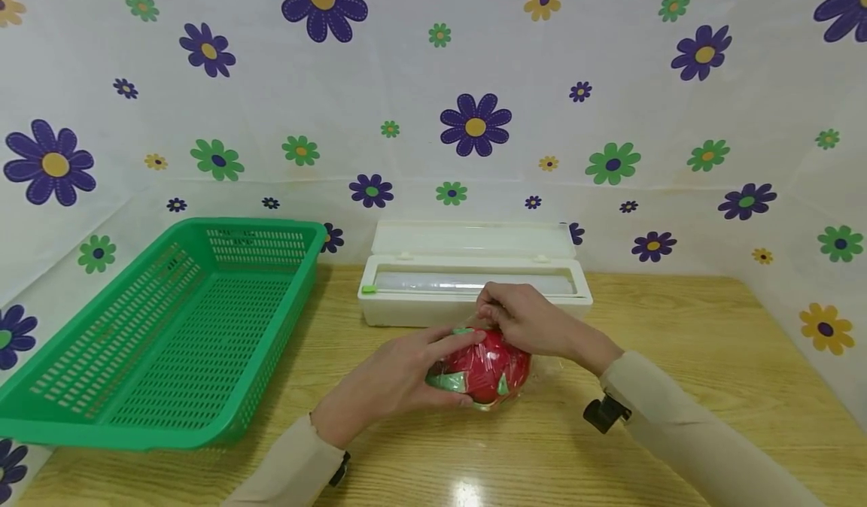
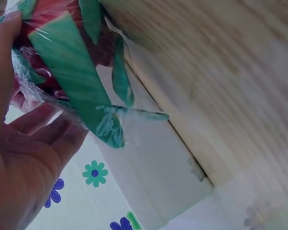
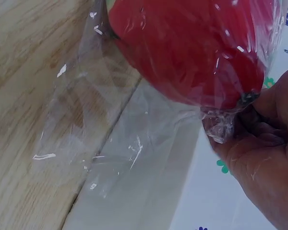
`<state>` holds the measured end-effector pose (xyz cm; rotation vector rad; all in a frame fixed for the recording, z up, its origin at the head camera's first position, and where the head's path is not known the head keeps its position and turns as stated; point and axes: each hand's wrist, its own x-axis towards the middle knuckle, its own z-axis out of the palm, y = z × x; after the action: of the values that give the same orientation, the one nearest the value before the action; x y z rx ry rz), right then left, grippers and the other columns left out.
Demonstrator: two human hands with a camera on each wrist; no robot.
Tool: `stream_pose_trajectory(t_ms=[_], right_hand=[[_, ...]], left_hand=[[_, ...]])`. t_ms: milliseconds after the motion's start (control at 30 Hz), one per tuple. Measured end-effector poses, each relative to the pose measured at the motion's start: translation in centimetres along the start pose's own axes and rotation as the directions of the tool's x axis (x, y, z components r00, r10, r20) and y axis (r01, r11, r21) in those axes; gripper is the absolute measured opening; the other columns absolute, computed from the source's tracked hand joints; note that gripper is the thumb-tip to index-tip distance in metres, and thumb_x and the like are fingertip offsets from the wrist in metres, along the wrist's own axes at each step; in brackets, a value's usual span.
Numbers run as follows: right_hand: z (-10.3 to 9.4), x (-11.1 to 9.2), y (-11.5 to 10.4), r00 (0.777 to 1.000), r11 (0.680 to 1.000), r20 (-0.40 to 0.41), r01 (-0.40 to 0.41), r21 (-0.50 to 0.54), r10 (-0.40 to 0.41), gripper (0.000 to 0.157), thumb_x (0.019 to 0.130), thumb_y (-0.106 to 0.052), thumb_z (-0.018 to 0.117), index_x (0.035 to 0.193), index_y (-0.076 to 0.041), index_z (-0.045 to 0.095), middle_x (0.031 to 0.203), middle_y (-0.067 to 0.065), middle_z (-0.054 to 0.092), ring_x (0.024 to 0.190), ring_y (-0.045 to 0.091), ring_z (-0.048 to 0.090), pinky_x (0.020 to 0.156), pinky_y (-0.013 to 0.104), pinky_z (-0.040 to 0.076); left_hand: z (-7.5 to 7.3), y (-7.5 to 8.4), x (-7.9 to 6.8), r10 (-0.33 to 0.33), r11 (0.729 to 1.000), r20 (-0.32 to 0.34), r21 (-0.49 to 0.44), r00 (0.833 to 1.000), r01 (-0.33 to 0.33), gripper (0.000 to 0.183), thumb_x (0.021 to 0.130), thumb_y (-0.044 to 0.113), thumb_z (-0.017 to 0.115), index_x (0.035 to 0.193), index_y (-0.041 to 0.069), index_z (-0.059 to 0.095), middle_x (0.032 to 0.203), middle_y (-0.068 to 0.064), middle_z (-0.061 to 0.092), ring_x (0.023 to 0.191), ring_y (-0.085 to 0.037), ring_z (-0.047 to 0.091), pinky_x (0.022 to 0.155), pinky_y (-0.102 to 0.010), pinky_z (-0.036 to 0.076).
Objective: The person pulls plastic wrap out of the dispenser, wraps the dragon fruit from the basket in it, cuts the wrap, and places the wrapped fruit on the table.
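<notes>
A red dragon fruit (image 1: 489, 368) with green scales is covered in clear cling film above the wooden table. My left hand (image 1: 386, 379) grips its left side, thumb along the near edge and fingers over the top; the green scales (image 2: 72, 72) point out past that hand in the left wrist view. At the fruit's far right end, my right hand (image 1: 531, 323) pinches a bunched bit of cling film (image 3: 220, 127) between thumb and fingers. A loose flap of the film (image 3: 101, 120) spreads from the fruit in the right wrist view.
Behind the hands stands a white cling film box (image 1: 396, 311), lid raised, with a film roll (image 1: 433, 282) inside. A green plastic basket (image 1: 196, 349) takes up the left of the wooden table (image 1: 684, 341). A flower-patterned cloth (image 1: 406, 78) hangs behind.
</notes>
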<state>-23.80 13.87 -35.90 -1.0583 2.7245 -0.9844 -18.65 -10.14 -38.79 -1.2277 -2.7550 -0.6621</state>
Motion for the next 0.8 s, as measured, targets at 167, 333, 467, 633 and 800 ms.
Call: stream_pose_trajectory(t_ms=[167,333,467,633,800], right_hand=[[-0.3,-0.6,-0.5,0.999,0.997,0.003,-0.039,0.07,0.039,0.014,0.103,-0.002,0.052,0.093,-0.007,0.061,0.083,0.004,0.064,0.074,0.011,0.053,0.065,0.022,0.049],[-0.4,-1.4,-0.8,1.0,0.996,-0.011,-0.01,0.085,0.011,0.013,0.104,-0.004,0.054,0.094,-0.008,0.062,0.083,0.001,0.062,0.074,0.01,0.053,0.066,0.022,0.05],[-0.2,-2.2,-0.9,0.999,0.998,-0.025,0.045,0.047,-0.044,0.011,0.103,-0.004,0.056,0.097,-0.009,0.063,0.089,-0.001,0.066,0.079,0.008,0.056,0.07,0.021,0.054],[0.5,-3.1,-1.3,0.985,0.986,-0.059,0.157,-0.06,-0.161,0.01,0.1,0.001,0.058,0.1,-0.007,0.063,0.095,0.002,0.068,0.085,0.009,0.06,0.074,0.022,0.057],[1.3,-3.8,-1.4,0.972,0.966,-0.076,0.208,-0.153,-0.221,0.012,0.098,0.003,0.062,0.103,-0.007,0.065,0.1,0.002,0.066,0.091,0.01,0.06,0.08,0.022,0.058]], left_hand=[[0.1,0.0,0.0,-0.005,1.0,-0.011,0.027,1.0,0.005,0.078,0.087,0.052,0.077,0.155,0.029,0.045,0.142,-0.009,0.06,0.116,-0.021,0.067,0.094,-0.035,0.06],[0.1,0.0,0.0,-0.003,0.999,-0.022,0.053,1.0,0.004,0.079,0.087,0.054,0.076,0.155,0.028,0.045,0.137,-0.008,0.063,0.111,-0.02,0.068,0.093,-0.034,0.06],[0.2,0.0,-0.1,0.002,0.999,-0.034,0.054,0.999,0.0,0.08,0.086,0.052,0.078,0.154,0.026,0.047,0.136,-0.008,0.064,0.112,-0.02,0.067,0.094,-0.034,0.06],[0.2,0.0,0.0,0.013,0.999,-0.041,0.046,0.999,-0.011,0.08,0.084,0.052,0.08,0.152,0.024,0.049,0.137,-0.005,0.064,0.114,-0.017,0.067,0.095,-0.033,0.059],[0.2,0.2,0.3,0.002,1.0,-0.03,0.001,1.0,-0.002,0.078,0.08,0.051,0.084,0.143,0.019,0.05,0.133,0.002,0.067,0.114,-0.01,0.066,0.096,-0.028,0.058]])
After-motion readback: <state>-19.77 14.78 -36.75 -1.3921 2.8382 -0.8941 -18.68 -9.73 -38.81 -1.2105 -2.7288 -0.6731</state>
